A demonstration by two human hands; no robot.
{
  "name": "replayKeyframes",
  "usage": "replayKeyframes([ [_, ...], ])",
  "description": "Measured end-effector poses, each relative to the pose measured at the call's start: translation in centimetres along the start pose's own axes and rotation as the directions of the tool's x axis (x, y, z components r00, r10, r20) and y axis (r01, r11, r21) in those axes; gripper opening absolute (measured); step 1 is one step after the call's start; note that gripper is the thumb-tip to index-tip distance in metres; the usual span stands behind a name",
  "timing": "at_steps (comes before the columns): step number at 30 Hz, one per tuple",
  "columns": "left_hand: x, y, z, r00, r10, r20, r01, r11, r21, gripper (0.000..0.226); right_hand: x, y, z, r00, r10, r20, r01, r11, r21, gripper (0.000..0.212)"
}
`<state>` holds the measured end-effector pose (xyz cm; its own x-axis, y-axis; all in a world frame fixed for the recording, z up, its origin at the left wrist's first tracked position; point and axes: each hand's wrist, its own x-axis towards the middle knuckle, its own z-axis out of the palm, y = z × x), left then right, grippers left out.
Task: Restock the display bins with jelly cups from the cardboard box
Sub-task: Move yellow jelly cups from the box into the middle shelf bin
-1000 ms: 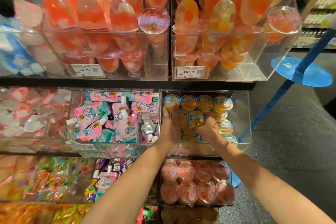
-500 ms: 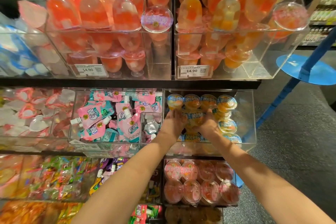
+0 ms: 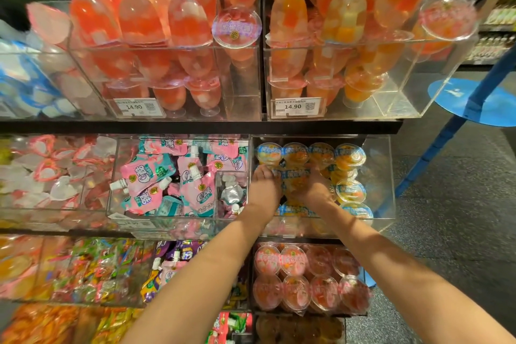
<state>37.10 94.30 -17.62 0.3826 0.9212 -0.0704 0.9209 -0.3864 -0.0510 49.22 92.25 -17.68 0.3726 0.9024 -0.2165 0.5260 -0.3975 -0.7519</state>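
Hands deeper among cups (barely)

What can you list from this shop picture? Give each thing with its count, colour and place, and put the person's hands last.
Orange cups: many, orange with blue lids, middle-right bin.
Pink cups: about eight, pink-red, bin below.
Pouches: many, pink and teal, middle-centre bin.
Goblet jellies: many, red-pink, upper-left bin.
Yellow goblets: many, orange-yellow, upper-right bin.
Price tags: two readable, white, on the upper bins.
Blue stand: one, right, on the floor.
Left hand: in the orange-cup bin.
Right hand: same bin; both hold cups between them.
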Motion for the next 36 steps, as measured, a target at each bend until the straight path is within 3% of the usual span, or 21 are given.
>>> replayKeyframes([
  [2, -0.6, -0.3, -0.5, 0.998, 0.014, 0.054, -0.021, 0.992, 0.128, 0.054, -0.1, -0.1, 0.1, 1.000, 0.025, 0.016, -0.025, 1.000, 0.008, 0.076],
  [5, -0.8, 0.0, -0.7, 0.993, 0.090, -0.074, -0.082, 0.991, 0.107, 0.061, -0.5, -0.2, -0.2, 1.000, -0.001, 0.025, 0.001, 1.000, -0.026, 0.093],
  [7, -1.5, 0.0, -1.3, 0.983, 0.152, -0.102, -0.138, 0.982, 0.127, 0.068, -1.0, 0.0, -0.8, 1.000, -0.009, 0.011, 0.010, 0.996, -0.093, 0.087],
  [10, -2.9, -0.4, -2.2, 0.983, 0.130, -0.133, -0.154, 0.969, -0.195, 0.079, -2.1, 0.7, -1.6, 0.999, 0.003, -0.032, -0.006, 0.994, -0.110, 0.050],
  [13, -4.6, -1.0, -1.7, 0.986, 0.064, -0.154, -0.132, 0.866, -0.482, 0.070, -3.4, 0.6, -1.7, 0.977, -0.010, -0.211, 0.001, 0.999, -0.045, 0.048],
  [15, -6.5, -1.5, -0.9, 0.985, 0.012, -0.173, -0.113, 0.799, -0.590, 0.058, -4.4, 0.4, -1.3, 0.944, -0.159, -0.290, 0.143, 0.987, -0.074, 0.034],
  [17, -8.7, -2.3, -0.6, 0.981, -0.070, -0.180, -0.075, 0.723, -0.687, 0.049, -5.4, -0.1, -0.8, 0.922, -0.326, -0.208, 0.309, 0.945, -0.109, 0.027],
  [19, -11.5, -3.7, -0.5, 0.979, -0.124, -0.161, -0.039, 0.663, -0.748, 0.043, -6.9, -1.3, 0.1, 0.916, -0.400, 0.034, 0.401, 0.916, -0.024, 0.003],
  [21, -14.8, -5.7, -0.2, 0.984, -0.150, -0.097, 0.028, 0.669, -0.742, 0.035, -8.7, -2.7, 1.6, 0.846, -0.471, 0.250, 0.477, 0.878, 0.040, 0.015],
  [23, -18.7, -8.3, 0.3, 0.983, -0.183, -0.023, 0.116, 0.711, -0.694, 0.028, -11.2, -4.3, 3.6, 0.751, -0.525, 0.400, 0.569, 0.822, 0.011, 0.013],
  [27, -28.1, -13.2, 1.0, 0.938, -0.325, 0.120, 0.322, 0.690, -0.648, 0.027, -17.7, -8.7, 8.4, 0.477, -0.601, 0.642, 0.778, 0.628, 0.010, 0.014],
  [31, -40.2, -17.4, 2.7, 0.828, -0.532, 0.177, 0.494, 0.542, -0.680, 0.026, -26.5, -12.4, 14.4, 0.233, -0.640, 0.732, 0.881, 0.458, 0.121, 0.018],
  [36, -55.8, -20.1, 4.8, 0.637, -0.746, 0.196, 0.627, 0.352, -0.695, 0.024, -38.9, -15.7, 21.6, -0.001, -0.626, 0.779, 0.903, 0.334, 0.270, 0.015],
])
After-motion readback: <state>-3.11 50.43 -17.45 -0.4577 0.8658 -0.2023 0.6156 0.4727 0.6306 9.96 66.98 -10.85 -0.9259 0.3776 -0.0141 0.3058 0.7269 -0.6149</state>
